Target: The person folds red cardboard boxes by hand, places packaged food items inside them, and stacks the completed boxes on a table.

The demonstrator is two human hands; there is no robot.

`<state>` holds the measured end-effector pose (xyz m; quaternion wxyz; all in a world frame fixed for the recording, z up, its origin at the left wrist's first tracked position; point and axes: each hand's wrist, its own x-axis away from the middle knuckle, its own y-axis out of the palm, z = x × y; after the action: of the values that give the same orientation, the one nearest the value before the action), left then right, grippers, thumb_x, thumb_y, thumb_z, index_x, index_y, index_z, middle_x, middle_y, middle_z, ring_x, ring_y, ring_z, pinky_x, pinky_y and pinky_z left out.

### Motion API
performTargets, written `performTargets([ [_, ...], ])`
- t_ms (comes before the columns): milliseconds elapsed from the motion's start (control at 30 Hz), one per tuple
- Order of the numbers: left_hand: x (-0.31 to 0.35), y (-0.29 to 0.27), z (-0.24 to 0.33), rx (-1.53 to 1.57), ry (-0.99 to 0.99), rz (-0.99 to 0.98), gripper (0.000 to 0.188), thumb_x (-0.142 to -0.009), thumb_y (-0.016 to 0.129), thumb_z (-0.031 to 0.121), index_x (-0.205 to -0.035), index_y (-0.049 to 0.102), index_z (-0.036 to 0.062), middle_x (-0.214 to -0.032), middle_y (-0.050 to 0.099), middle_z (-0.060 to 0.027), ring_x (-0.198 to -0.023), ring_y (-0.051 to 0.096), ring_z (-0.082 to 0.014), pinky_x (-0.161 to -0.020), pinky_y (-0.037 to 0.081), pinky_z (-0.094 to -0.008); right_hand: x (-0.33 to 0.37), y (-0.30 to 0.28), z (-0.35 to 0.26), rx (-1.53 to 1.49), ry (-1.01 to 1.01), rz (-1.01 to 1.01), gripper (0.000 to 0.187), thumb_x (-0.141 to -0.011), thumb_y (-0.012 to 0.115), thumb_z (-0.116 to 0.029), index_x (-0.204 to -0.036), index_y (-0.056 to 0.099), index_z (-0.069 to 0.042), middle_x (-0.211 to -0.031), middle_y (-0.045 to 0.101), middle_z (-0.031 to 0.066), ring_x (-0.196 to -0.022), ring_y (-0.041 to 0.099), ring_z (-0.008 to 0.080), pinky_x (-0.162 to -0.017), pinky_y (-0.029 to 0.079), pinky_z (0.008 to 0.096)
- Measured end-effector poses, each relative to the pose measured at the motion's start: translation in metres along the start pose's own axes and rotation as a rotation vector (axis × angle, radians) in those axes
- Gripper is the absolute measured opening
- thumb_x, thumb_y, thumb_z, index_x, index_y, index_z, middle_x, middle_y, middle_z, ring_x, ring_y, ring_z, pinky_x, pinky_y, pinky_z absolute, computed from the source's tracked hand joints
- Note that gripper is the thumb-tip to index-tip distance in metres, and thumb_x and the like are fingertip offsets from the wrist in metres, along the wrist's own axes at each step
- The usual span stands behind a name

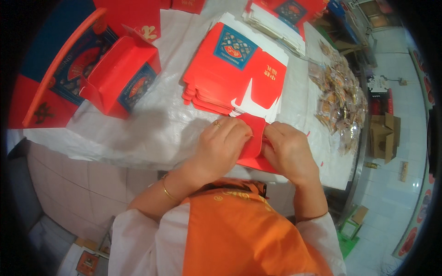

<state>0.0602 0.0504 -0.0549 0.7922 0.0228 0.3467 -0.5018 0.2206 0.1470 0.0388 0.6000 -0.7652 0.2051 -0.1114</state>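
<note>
Left hand nearly closed, thumb and fingers pinching the left edge of a red carton; right hand curled at its right side, fingertips partly hidden, exact grip can't tell. Carton is partly folded, just on the wearer's side of the stack of flat red cartons. Left of stack: folded red box, then large bag. Right of stack: heap of clear-wrapped packets. All on white-covered table.
</note>
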Motion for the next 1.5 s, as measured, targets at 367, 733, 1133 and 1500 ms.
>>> performTargets([
  [367, 0.006, -0.006, -0.004, 0.329, -0.213, -0.098, 0.026, -0.087, 0.072, -0.003, -0.111, 0.065, -0.0001, -0.107, 0.063, -0.0119, -0.089, 0.065, -0.0231, -0.077, 0.055, -0.0330, 0.010, 0.004, 0.014, -0.065, 0.032, -0.013, 0.010, -0.076, 0.069, 0.002, -0.081, 0.062, -0.003, -0.079, 0.059, 0.0118, -0.076, 0.062, 0.0322, -0.065, 0.052, 0.0416],
  [733, 0.004, -0.013, -0.007, 0.372, -0.248, -0.169, 0.024, -0.086, 0.074, -0.003, -0.108, 0.066, -0.0005, -0.105, 0.064, -0.0113, -0.091, 0.066, -0.0225, -0.083, 0.056, -0.0317, 0.007, 0.003, 0.000, 0.095, -0.036, 0.000, 0.014, -0.073, 0.068, 0.000, -0.086, 0.066, -0.004, -0.077, 0.059, 0.0077, -0.073, 0.062, 0.0273, -0.063, 0.053, 0.0387],
  [1133, 0.001, 0.000, -0.008, 0.335, -0.199, -0.104, 0.013, -0.085, 0.075, -0.002, -0.095, 0.068, 0.0020, -0.093, 0.065, -0.0081, -0.082, 0.065, -0.0219, -0.067, 0.051, -0.0316, 0.016, 0.004, 0.010, 0.078, -0.023, 0.030, 0.017, -0.069, 0.072, 0.001, -0.082, 0.063, -0.005, -0.081, 0.060, 0.0079, -0.075, 0.062, 0.0282, -0.064, 0.053, 0.0389],
  [1500, 0.012, -0.013, -0.005, 0.349, -0.322, -0.007, 0.023, -0.085, 0.066, -0.004, -0.108, 0.067, 0.0001, -0.105, 0.064, -0.0129, -0.094, 0.065, -0.0236, -0.085, 0.053, -0.0321, 0.010, -0.015, 0.003, -0.020, 0.013, 0.012, 0.019, -0.075, 0.074, 0.002, -0.093, 0.068, -0.002, -0.084, 0.062, 0.0128, -0.077, 0.063, 0.0337, -0.066, 0.052, 0.0417],
])
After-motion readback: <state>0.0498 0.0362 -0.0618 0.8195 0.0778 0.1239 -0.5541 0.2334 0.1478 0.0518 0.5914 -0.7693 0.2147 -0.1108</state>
